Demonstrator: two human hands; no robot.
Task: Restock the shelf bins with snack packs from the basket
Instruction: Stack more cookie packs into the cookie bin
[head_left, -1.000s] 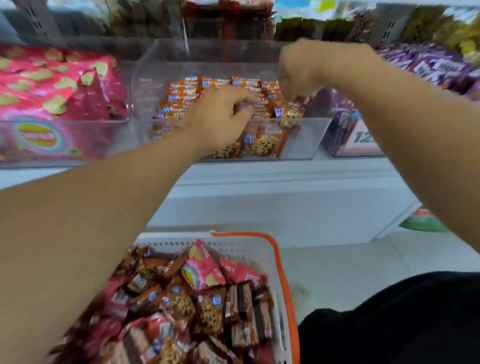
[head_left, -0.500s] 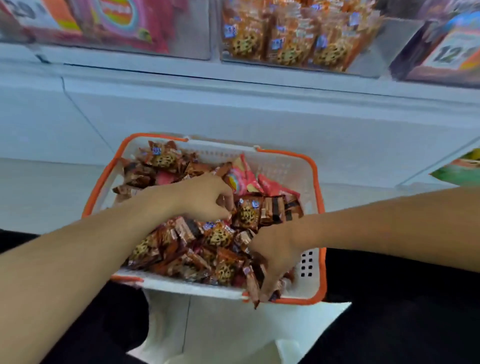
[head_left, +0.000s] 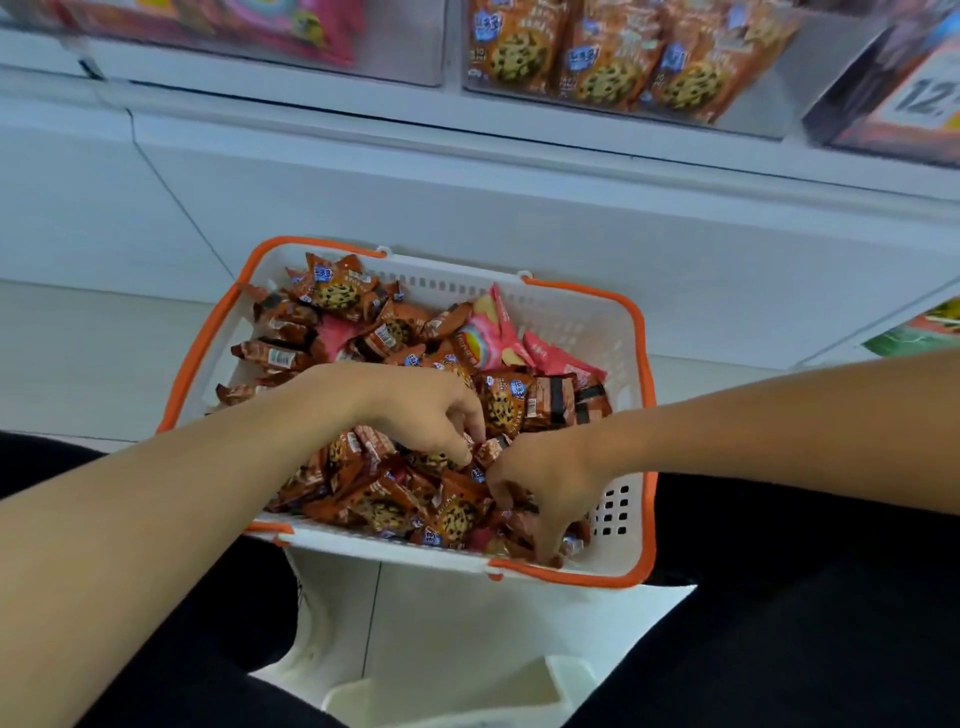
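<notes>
Both hands were down in the basket (head_left: 621, 332) — white walls, orange rim — which sat heaped with snack packs (head_left: 340, 291), mostly brown cookie wrappers with a few pink ones toward the far side. The left hand (head_left: 423, 410) had its fingers curled into the middle of the heap, pinching at a small brown pack. The right hand (head_left: 545, 483) was dug into the near right corner, fingers bent and buried among wrappers; whether it actually held one, I could not tell, as the fingertips were hidden in the pile.

Up above, the clear bin of cookie packs (head_left: 613, 57) stood on the shelf (head_left: 467, 171), with a bin of pink packs (head_left: 270, 26) just to its left, blurred.

The risks from here, as I judged them: the heap was loose and slippery, so a hurried grab could drag neighbours over the rim and onto the floor. Brown and pink packs lay mixed together — a blind handful could put the wrong kind in the wrong bin. And a weak pinch might drop the pack on the lift.
</notes>
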